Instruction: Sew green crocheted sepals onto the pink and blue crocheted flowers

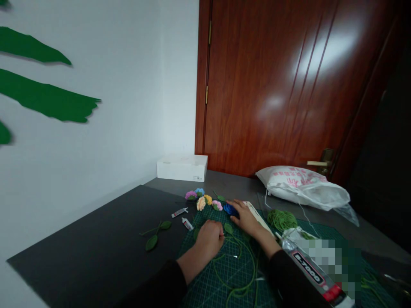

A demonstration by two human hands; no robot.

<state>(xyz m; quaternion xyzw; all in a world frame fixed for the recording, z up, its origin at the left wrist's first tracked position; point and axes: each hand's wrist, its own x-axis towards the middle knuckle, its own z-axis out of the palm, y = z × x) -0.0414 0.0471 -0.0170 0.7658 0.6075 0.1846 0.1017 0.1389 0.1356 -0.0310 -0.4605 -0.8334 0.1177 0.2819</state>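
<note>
Touching the blue flower [230,209], right hand [246,217] loosely spread; left hand [209,238] curled shut, any contents hidden

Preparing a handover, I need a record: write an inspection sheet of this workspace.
Surface: dark tabletop, partly under a green gridded cutting mat.
Job's things: dark blue yarn flower; purple, light blue, yellow, peach and pink flowers nearby; green leaf sprig left.
Clutter: two small glue tubes; large grey B-7000 packaging; loose green yarn bundle; printed white plastic bag; white cardboard box.
Grippers: left hand curled, contents hidden; right hand on the dark blue flower.
Cables: nothing seen.
Surroundings: pale wall, reddish-brown wooden door.
</note>
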